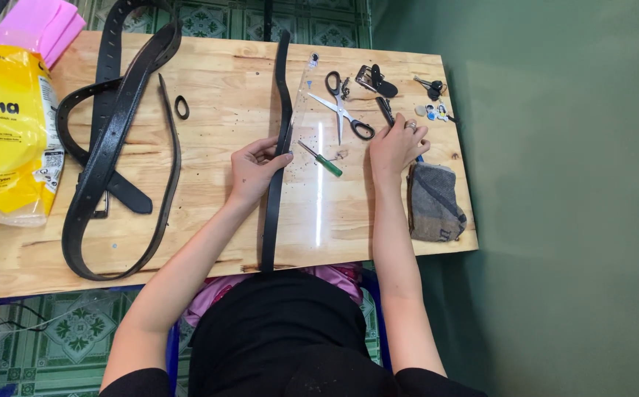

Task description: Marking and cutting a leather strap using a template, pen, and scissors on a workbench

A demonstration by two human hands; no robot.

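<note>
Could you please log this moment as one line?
left hand: holds black belt strap | right hand: touches dark tool | scissors, screwdriver between

black belt strap, flat, lengthwise on table

- Bright, even light falls from above on the pale wooden tabletop.
- A white streak of glare runs down the clear plastic sheet at frame centre.
- Shadows are short and soft.
- Focus is sharp mid-frame; straight edges bow slightly near the corners.
</note>
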